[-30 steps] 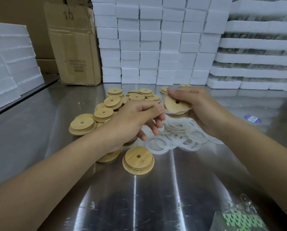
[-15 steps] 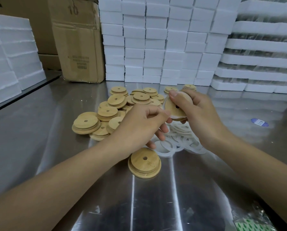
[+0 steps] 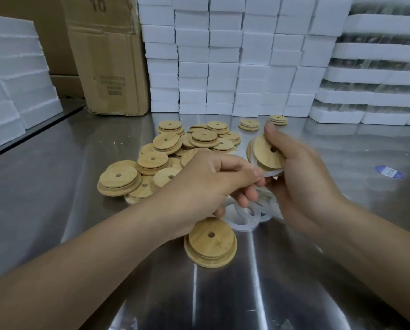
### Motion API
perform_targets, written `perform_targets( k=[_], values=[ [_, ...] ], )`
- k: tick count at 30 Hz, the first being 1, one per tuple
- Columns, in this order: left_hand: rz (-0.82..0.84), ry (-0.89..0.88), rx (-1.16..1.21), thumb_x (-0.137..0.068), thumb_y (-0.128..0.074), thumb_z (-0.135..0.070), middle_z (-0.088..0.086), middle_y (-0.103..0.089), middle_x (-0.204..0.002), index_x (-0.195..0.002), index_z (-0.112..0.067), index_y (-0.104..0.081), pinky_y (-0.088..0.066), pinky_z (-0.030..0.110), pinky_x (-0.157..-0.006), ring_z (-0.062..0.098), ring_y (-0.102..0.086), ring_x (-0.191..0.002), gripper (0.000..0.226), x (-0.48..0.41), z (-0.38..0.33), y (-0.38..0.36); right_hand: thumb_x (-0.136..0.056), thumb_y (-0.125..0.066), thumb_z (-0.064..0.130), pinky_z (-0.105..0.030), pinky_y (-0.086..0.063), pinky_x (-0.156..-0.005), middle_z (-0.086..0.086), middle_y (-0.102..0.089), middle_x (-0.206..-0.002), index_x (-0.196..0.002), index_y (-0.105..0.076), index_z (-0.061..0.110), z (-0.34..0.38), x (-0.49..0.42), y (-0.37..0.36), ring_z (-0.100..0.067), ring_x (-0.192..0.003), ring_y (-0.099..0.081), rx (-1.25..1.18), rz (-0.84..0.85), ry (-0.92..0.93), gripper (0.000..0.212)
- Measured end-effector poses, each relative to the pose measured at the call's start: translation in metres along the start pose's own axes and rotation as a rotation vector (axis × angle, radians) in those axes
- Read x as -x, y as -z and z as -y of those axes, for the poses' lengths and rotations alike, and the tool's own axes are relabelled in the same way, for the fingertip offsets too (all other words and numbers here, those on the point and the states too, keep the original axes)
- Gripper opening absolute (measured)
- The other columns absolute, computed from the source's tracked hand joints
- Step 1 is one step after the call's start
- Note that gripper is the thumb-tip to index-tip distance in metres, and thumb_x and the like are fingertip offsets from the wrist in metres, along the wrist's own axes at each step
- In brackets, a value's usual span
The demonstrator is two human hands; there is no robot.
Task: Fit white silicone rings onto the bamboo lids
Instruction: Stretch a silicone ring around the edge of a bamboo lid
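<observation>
My right hand (image 3: 301, 177) grips a round bamboo lid (image 3: 267, 152) with a centre hole, tilted up above the table. A white silicone ring (image 3: 271, 173) sits partly around the lid's lower edge. My left hand (image 3: 211, 184) pinches that ring at its bottom left with thumb and forefinger. Beneath both hands lies a heap of loose white rings (image 3: 244, 220), mostly hidden. A pile of bamboo lids (image 3: 165, 153) spreads behind my left hand. One lid (image 3: 211, 244) lies alone near my left wrist.
The steel table (image 3: 56, 177) carries a cardboard box (image 3: 111, 58) at the back left and stacked white foam blocks (image 3: 235, 55) along the back. Foam trays (image 3: 378, 75) stand at the right, foam slabs (image 3: 15, 75) at the left. A blue sticker (image 3: 388, 172) lies to the right.
The lid in my right hand has tilted more upright and shifted right. My left hand's pinch has moved down to the ring at the lid's lower edge.
</observation>
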State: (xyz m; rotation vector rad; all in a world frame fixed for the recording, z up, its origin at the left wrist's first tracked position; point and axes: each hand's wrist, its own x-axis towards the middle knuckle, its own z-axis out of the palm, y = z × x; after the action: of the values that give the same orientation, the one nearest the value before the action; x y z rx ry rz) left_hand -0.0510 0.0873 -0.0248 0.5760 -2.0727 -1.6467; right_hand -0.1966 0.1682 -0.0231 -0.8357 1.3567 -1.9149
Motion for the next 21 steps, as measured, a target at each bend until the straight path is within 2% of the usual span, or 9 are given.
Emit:
perform_targets(
  k=[2, 5, 9, 13, 17, 21],
  values=[
    [-0.044, 0.005, 0.016, -0.103, -0.07, -0.029, 0.001, -0.073, -0.073, -0.091, -0.012, -0.082, -0.037, 0.017, -0.042, 0.007, -0.063, -0.062, 0.023, 0.0, 0.003, 0.0, -0.105, -0.061, 0.045, -0.038, -0.05, -0.071, -0.011, -0.068, -0.083, -0.105, -0.067, 0.007, -0.004, -0.001, -0.001, -0.021, -0.062, -0.06, 0.056, 0.002, -0.018, 0.038],
    [-0.128, 0.017, 0.07, -0.103, -0.069, -0.03, 0.0, -0.074, -0.075, -0.087, -0.017, -0.083, -0.04, 0.019, -0.041, 0.008, -0.065, -0.062, 0.025, -0.001, 0.005, 0.001, -0.107, -0.055, 0.049, -0.039, -0.049, -0.076, -0.001, -0.071, -0.084, -0.105, -0.065, 0.019, -0.006, -0.002, -0.002, -0.017, -0.072, -0.062, 0.083, -0.001, -0.038, 0.032],
    [-0.217, 0.013, 0.154, -0.102, -0.069, -0.034, 0.002, -0.074, -0.076, -0.076, -0.024, -0.081, -0.039, 0.021, -0.04, 0.01, -0.063, -0.058, 0.031, -0.002, 0.005, 0.001, -0.109, -0.053, 0.044, -0.038, -0.05, -0.071, 0.0, -0.075, -0.084, -0.111, -0.065, 0.021, -0.008, -0.001, -0.003, -0.014, -0.074, -0.067, 0.182, 0.021, 0.032, 0.027],
    [-0.312, -0.081, 0.086, -0.101, -0.073, -0.029, -0.001, -0.071, -0.07, -0.081, -0.015, -0.078, -0.037, 0.018, -0.039, 0.006, -0.058, -0.048, 0.025, -0.001, 0.006, 0.001, -0.106, -0.061, 0.033, -0.028, -0.052, -0.061, 0.0, -0.077, -0.089, -0.114, -0.069, 0.018, -0.007, 0.001, -0.003, -0.014, -0.077, -0.074, 0.231, 0.087, 0.105, 0.019],
    [-0.352, -0.125, 0.072, -0.101, -0.073, -0.025, -0.002, -0.066, -0.065, -0.079, -0.018, -0.075, -0.038, 0.02, -0.04, 0.007, -0.056, -0.047, 0.024, 0.0, 0.003, 0.003, -0.102, -0.065, 0.031, -0.031, -0.05, -0.063, -0.002, -0.079, -0.087, -0.102, -0.074, 0.019, 0.0, -0.003, 0.002, -0.017, -0.075, -0.075, 0.308, 0.163, 0.086, 0.016],
    [-0.296, -0.108, 0.005, -0.101, -0.072, -0.03, -0.001, -0.066, -0.066, -0.074, -0.023, -0.075, -0.04, 0.021, -0.042, 0.01, -0.06, -0.055, 0.029, 0.0, 0.002, 0.005, -0.102, -0.061, 0.043, -0.035, -0.044, -0.065, -0.004, -0.073, -0.078, -0.086, -0.076, 0.023, 0.004, -0.006, 0.005, -0.019, -0.067, -0.066, 0.352, 0.171, 0.046, 0.03]
  ],
)
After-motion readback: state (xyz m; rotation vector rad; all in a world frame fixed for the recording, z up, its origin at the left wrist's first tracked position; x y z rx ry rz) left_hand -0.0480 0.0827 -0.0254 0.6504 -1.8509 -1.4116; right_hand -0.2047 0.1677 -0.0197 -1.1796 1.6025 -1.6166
